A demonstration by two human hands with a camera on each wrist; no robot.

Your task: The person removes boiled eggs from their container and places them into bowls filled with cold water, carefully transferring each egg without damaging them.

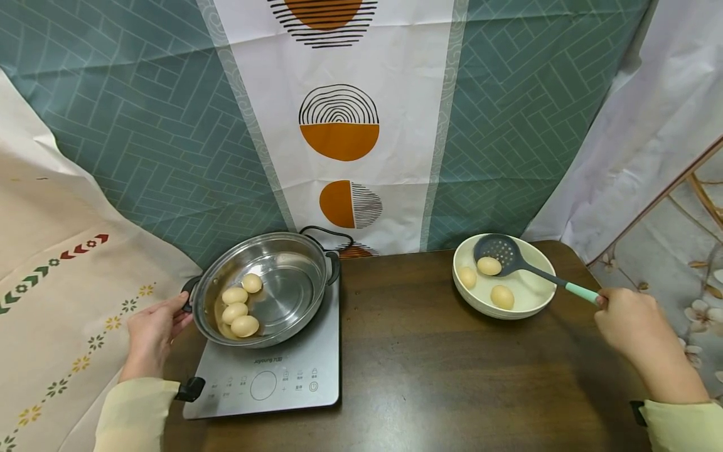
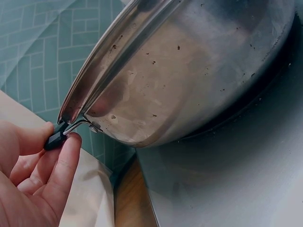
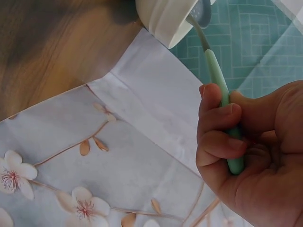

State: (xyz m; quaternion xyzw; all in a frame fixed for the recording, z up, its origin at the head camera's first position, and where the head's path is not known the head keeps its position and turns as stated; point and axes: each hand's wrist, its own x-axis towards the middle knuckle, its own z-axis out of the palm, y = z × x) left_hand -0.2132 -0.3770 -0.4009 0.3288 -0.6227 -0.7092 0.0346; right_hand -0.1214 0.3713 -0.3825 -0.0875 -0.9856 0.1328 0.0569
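My left hand (image 1: 152,329) pinches the black side handle (image 2: 56,137) of a steel pan (image 1: 288,295) between thumb and fingers. Several pale eggs (image 1: 234,312) lie together on the left side of the pan's floor. Far to the right, my right hand (image 1: 638,323) grips the mint-green handle (image 3: 222,90) of a slotted skimmer (image 1: 503,251). The skimmer's dark head is tilted inside a cream bowl (image 1: 528,304), with one egg (image 1: 489,266) at its lower edge. Two more eggs, one at the left wall (image 1: 467,277) and one nearer the front (image 1: 502,297), lie in the bowl.
The pan stands on a flat induction cooker (image 1: 271,383) with a touch panel at the front. A black cord (image 1: 333,233) runs behind it. Brown wooden tabletop (image 1: 423,358) spans between cooker and bowl. Patterned cloths (image 1: 367,169) hang behind and at both sides.
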